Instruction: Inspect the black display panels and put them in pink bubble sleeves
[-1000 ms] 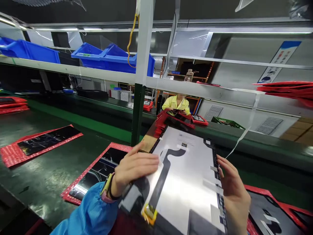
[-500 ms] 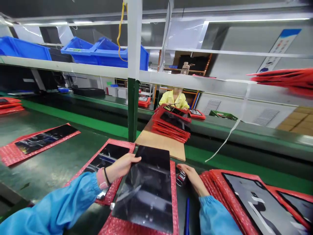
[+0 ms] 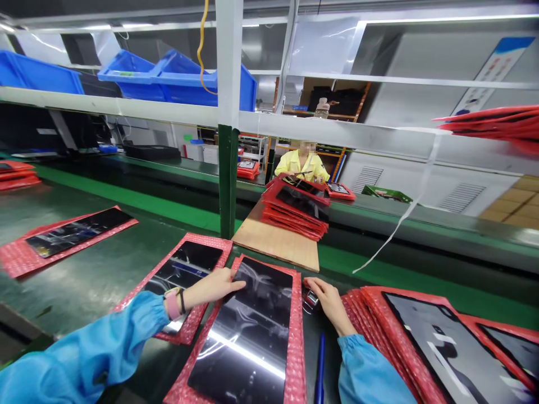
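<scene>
Green tabletops (image 3: 84,247) run the length of a factory line, beneath a white shelf rail (image 3: 126,110) carrying blue plastic bins (image 3: 185,84). Across the line sits a co-worker in a yellow smock (image 3: 301,168), arms low behind a pile of red pouches. A wooden board (image 3: 273,244) lies on the near tabletop, with a stack of red pouches (image 3: 295,221) at its far end, dark display panels showing on top. To the right, a lower stack of pouches (image 3: 438,348) fans out, and to the left, a single pouch (image 3: 185,286) lies flat.

Directly in front of the person, a black glossy display panel (image 3: 240,331) lies on a red bubble pouch (image 3: 297,348) (ceiling lights streak across its glass). The left hand (image 3: 213,287), its grip open, rests its fingertips flat on the panel's upper left edge. The right hand (image 3: 330,303) sits just beside the pouch's right edge, over a small shiny metal piece (image 3: 310,302); whether its grip closes on that piece, I cannot tell. A blue pen (image 3: 320,370) lies just below it, near the blue right sleeve (image 3: 362,373). A pink wristband (image 3: 172,303) circles the left wrist.
</scene>
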The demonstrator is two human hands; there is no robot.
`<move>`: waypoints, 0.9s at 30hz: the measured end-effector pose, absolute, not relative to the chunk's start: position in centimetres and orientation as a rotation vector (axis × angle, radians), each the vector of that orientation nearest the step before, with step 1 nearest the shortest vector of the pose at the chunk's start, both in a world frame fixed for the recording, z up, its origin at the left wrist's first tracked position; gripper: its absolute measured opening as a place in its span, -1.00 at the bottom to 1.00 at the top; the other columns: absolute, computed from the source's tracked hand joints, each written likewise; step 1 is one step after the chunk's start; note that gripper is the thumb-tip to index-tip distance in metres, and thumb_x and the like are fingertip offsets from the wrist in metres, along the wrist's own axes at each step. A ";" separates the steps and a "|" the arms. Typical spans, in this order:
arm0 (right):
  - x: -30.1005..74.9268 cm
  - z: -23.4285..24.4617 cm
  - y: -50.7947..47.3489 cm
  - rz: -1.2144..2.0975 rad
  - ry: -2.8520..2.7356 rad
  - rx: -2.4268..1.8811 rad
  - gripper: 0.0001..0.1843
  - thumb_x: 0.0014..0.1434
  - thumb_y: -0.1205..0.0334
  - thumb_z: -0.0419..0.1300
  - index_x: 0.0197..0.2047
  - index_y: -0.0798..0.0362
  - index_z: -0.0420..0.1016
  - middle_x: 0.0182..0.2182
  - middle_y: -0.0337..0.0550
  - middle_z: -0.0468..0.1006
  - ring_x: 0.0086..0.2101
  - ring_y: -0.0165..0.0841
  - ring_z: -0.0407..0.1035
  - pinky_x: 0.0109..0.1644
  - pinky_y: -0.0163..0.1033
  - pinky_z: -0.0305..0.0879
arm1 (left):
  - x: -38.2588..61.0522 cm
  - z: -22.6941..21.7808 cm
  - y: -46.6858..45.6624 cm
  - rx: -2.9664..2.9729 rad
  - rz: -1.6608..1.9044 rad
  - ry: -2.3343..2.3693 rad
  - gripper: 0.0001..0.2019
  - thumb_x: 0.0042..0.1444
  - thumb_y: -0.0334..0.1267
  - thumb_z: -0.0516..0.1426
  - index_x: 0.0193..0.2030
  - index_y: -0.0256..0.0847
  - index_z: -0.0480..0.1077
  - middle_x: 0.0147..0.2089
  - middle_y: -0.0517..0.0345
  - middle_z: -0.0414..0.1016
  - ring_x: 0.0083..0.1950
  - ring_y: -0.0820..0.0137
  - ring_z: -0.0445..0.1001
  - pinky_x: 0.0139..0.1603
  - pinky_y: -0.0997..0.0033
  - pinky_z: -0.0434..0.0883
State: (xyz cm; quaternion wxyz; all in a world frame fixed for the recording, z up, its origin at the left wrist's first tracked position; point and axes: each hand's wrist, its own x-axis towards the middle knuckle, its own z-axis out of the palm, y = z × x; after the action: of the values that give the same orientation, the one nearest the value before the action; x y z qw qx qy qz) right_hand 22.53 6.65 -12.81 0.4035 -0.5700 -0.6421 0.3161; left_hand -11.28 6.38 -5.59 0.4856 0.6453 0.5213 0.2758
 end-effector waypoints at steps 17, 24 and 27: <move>14.5 -11.2 -0.4 0.412 -1.885 -1.321 -0.58 0.24 0.03 0.06 0.04 0.03 0.53 0.08 0.02 0.51 0.13 -0.05 0.34 0.25 0.24 0.16 | -14.1 -6.3 4.4 1.341 0.574 1.303 -0.58 -0.20 0.11 0.25 -0.52 -0.21 0.26 -0.59 0.34 0.18 -0.55 0.50 0.21 -0.51 0.48 0.19; 14.0 -12.2 -0.3 0.445 -1.914 -1.311 -0.53 0.24 0.00 0.07 0.15 -0.01 0.43 0.22 0.03 0.35 0.23 -0.07 0.20 0.29 0.27 0.07 | -13.3 -3.4 3.4 1.467 0.814 1.241 -0.74 -0.04 -0.05 0.23 -0.42 -0.20 0.37 -0.41 0.24 0.38 -0.28 0.35 0.37 -0.21 0.41 0.29; 13.8 -12.0 -0.4 0.482 -1.896 -1.314 -0.52 0.21 -0.03 0.09 0.15 -0.05 0.43 0.22 -0.04 0.36 0.24 -0.10 0.19 0.31 0.20 0.06 | -12.4 -2.6 2.7 1.303 0.941 1.048 -0.69 -0.01 -0.16 0.24 -0.09 -0.14 0.42 -0.06 0.13 0.51 0.05 0.28 0.41 0.10 0.33 0.28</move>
State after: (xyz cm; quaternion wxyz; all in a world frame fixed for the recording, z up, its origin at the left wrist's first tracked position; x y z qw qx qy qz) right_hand 13.84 -0.41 -11.95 0.3826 -0.5151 -0.7433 0.1891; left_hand -12.43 2.65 -2.56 0.5741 0.5559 0.4474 0.4016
